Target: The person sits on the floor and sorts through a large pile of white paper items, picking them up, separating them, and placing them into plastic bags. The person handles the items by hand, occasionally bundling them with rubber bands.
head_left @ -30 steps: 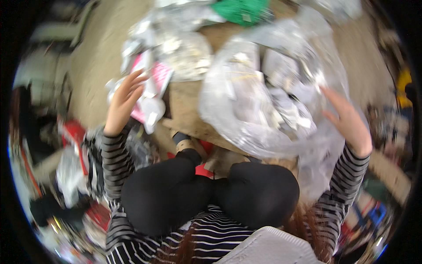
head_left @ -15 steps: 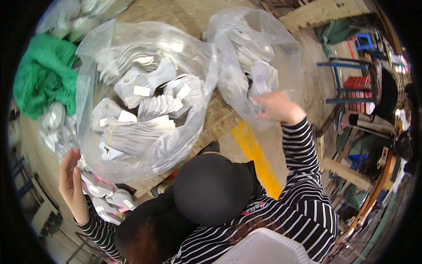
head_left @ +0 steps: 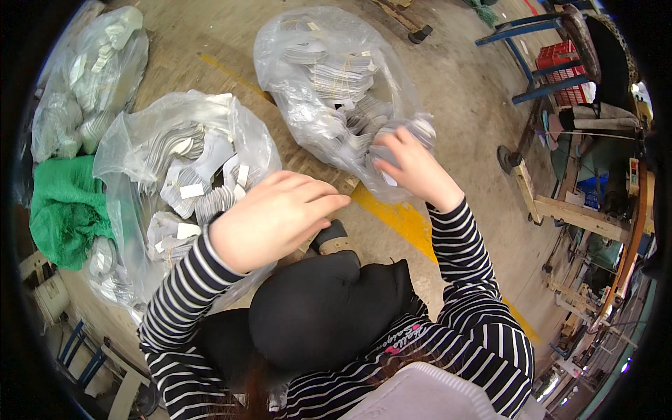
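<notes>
My left hand [head_left: 276, 215] hangs in front of the left clear plastic bag [head_left: 115, 157], fingers stretched out and holding nothing. That bag is open and contains stacks of flat grey-white cut pieces [head_left: 183, 178], some with white paper tags. My right hand [head_left: 414, 168] is at the near right rim of a second clear plastic bag [head_left: 276, 84], its fingers curled on the film. Bundles of similar pieces [head_left: 339, 75] lie in this bag, some tied with bands. Just beyond my right fingers is a blurred grey stack.
A third filled plastic bag [head_left: 105, 77] stands at the far left, above a green cloth bundle [head_left: 66, 210]. At the right are a blue-framed stool [head_left: 539, 84], a red crate [head_left: 560, 70] and a wooden frame [head_left: 581, 217]. A yellow line [head_left: 399, 220] crosses the concrete floor.
My left hand has swung from the left bag's outer side to its right side. My right hand has curled at the right bag's rim. The view has shifted.
</notes>
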Action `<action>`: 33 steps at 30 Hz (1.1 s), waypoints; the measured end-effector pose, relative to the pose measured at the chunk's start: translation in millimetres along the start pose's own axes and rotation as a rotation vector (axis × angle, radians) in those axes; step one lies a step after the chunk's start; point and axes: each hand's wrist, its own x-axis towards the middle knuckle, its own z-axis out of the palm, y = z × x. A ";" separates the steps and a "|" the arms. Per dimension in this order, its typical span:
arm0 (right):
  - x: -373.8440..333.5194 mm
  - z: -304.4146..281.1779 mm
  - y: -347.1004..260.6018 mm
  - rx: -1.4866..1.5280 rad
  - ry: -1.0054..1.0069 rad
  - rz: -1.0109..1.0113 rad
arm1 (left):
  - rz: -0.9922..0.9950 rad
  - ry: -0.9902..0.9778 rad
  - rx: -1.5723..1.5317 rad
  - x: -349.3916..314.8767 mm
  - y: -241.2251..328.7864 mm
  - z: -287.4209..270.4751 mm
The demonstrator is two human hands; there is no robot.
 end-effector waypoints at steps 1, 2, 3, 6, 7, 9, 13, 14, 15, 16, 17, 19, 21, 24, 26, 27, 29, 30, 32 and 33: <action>9.8 -1.6 0.6 0.022 0.128 -0.068 | 0.012 -0.016 -0.057 6.9 -4.2 10.8; 19.9 -5.0 3.4 -0.152 0.234 -0.064 | -0.044 -0.070 -0.093 14.3 -10.8 19.7; 27.7 -6.0 7.2 -0.321 0.330 -0.057 | -0.049 -0.068 -0.032 19.7 -17.9 32.0; 39.2 9.5 53.6 -0.410 0.244 0.202 | -0.077 -0.091 0.153 28.2 -33.2 62.7; 37.9 20.5 80.2 -0.376 0.155 0.330 | -0.085 -0.056 0.188 32.4 -39.7 75.0; 31.1 39.8 124.7 -0.153 -0.381 0.593 | -0.105 0.021 0.262 44.3 -51.8 98.8; 0.0 63.9 112.6 -0.188 -0.342 0.484 | -0.112 0.058 0.426 59.7 -74.6 127.9; 0.6 64.9 105.7 -0.307 -0.307 0.442 | -0.130 0.064 0.462 55.1 -86.5 137.9; -5.2 65.3 103.9 -0.421 -0.273 0.412 | -0.174 -0.041 0.479 55.1 -89.9 137.5; -10.1 65.7 106.0 -0.382 -0.084 0.310 | -0.218 -0.147 0.497 54.7 -93.4 136.0; -10.1 68.5 104.5 -0.380 0.103 0.267 | -0.262 -0.253 0.515 53.0 -98.0 134.5; -4.1 76.2 96.3 -0.368 0.489 0.183 | -0.233 -0.184 0.505 50.9 -103.2 125.7; -12.8 117.4 118.1 -0.218 0.344 0.294 | -0.311 -0.247 0.413 53.0 -103.6 117.3; 2.0 114.6 102.8 -0.126 0.173 0.428 | -0.268 0.019 0.509 57.5 -109.0 106.3; 19.6 84.9 66.4 0.074 0.202 0.453 | -0.215 0.112 0.611 62.0 -115.5 97.1; 25.4 92.3 55.9 0.020 0.343 0.270 | -0.251 0.110 0.583 62.7 -120.2 98.3; 41.4 104.2 36.2 -0.103 0.634 -0.107 | -0.312 0.123 0.537 66.0 -129.6 98.0; 46.2 125.6 26.7 0.063 0.532 -0.119 | -0.354 0.091 0.468 65.9 -130.2 96.3; 44.8 119.8 -2.9 0.160 0.250 0.052 | -0.377 0.056 0.425 51.8 -154.8 99.9; 51.2 106.7 -3.0 0.228 0.227 0.056 | -0.395 0.040 0.408 45.1 -164.2 98.0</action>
